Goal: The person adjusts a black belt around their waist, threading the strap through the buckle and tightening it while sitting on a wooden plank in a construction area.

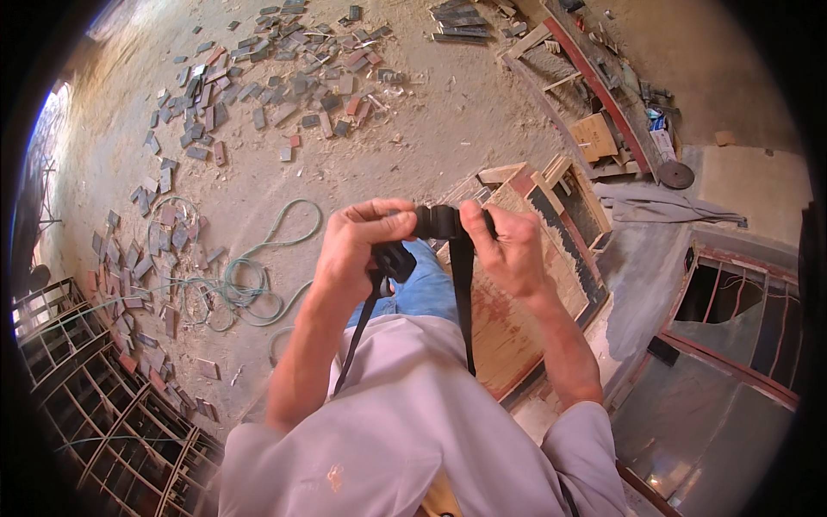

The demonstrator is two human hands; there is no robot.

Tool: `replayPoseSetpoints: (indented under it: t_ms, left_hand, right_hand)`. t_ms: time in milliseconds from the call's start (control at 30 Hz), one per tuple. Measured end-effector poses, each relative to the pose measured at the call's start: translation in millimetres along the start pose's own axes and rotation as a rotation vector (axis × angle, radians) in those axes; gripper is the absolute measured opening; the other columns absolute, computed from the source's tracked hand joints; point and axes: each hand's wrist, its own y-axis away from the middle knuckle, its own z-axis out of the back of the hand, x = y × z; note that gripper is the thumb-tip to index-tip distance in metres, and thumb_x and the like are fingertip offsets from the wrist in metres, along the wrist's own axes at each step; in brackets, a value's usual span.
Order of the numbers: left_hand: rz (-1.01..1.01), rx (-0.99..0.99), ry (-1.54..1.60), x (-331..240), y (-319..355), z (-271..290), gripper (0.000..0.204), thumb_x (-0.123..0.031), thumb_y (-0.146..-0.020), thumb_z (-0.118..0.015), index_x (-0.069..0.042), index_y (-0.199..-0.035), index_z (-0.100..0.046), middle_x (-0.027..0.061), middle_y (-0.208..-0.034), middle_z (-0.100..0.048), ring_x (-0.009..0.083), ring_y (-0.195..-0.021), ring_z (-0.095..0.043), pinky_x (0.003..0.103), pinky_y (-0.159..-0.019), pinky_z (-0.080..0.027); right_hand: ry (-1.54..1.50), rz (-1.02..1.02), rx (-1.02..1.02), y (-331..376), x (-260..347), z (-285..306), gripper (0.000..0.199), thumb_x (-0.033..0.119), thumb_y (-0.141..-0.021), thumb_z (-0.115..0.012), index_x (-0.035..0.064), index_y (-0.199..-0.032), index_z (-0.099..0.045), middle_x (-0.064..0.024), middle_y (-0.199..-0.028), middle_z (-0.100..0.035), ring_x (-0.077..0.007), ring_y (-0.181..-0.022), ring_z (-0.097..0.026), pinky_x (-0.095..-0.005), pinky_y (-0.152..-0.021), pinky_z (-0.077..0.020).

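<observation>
In front of my chest I hold a black strap stretched between both hands. My left hand is closed on its left end, thumb on top, and my right hand grips the right end. A black plastic-looking piece hangs just below my left fingers; its kind cannot be made out. Two narrow black bands run from the held strap down over my light shirt. The fingers hide part of each strap end.
A thin green hose lies coiled on the dusty floor to the left. Many small dark and reddish pieces are scattered beyond it. Metal frames stand lower left. A worn wooden panel is close on my right, with a glazed red-framed unit beyond.
</observation>
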Motion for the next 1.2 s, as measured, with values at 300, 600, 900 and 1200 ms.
replayPoseSetpoints:
  t_ms: [300,600,900,1200]
  left_hand:
    - [-0.017,-0.088,0.072,-5.5,-2.6,21.4,0.033,-0.018,-0.099,-0.071,-0.005,-0.129,-0.07,-0.0023,-0.087,-0.072,0.002,-0.052,-0.051,0.018,-0.044,-0.033]
    - [-0.085,0.095,-0.07,31.8,24.3,0.8,0.044,-0.031,-0.104,-0.069,-0.011,-0.142,-0.063,-0.0051,-0.09,-0.057,0.0024,-0.072,-0.048,0.019,-0.055,-0.034]
    - [-0.41,-0.141,-0.156,97.5,0.4,25.4,0.073,-0.036,-0.081,-0.093,-0.001,-0.138,-0.062,0.0029,-0.115,-0.067,0.0101,-0.097,-0.061,0.025,-0.086,-0.05]
    - [-0.328,-0.314,0.141,203.4,-7.3,96.6,0.078,-0.038,-0.079,-0.093,-0.005,-0.142,-0.059,-0.0021,-0.111,-0.059,0.0019,-0.082,-0.055,0.016,-0.056,-0.039]
  right_hand:
    - [-1.633,-0.525,0.607,39.4,-20.8,-48.0,0.052,0.042,-0.105,-0.063,-0.0028,-0.132,-0.059,-0.0049,-0.077,-0.059,-0.0116,-0.058,-0.053,-0.0256,-0.051,-0.0423]
    - [-1.396,-0.535,0.394,0.7,-17.5,-5.4,0.011,0.014,-0.106,-0.064,0.0034,-0.105,-0.067,0.0112,-0.058,-0.037,0.0014,-0.043,-0.028,-0.0207,-0.038,-0.0187]
    - [-1.354,-0.697,0.626,-24.6,-41.8,-60.2,0.022,0.022,-0.108,-0.058,0.0078,-0.093,-0.064,0.0132,-0.056,-0.031,0.0014,-0.042,-0.026,-0.0199,-0.036,-0.0179]
    - [-1.406,-0.772,0.735,1.3,-119.8,-136.0,0.021,0.021,-0.109,-0.055,0.0095,-0.093,-0.061,0.0115,-0.056,-0.026,-0.0003,-0.042,-0.022,-0.0207,-0.035,-0.017]
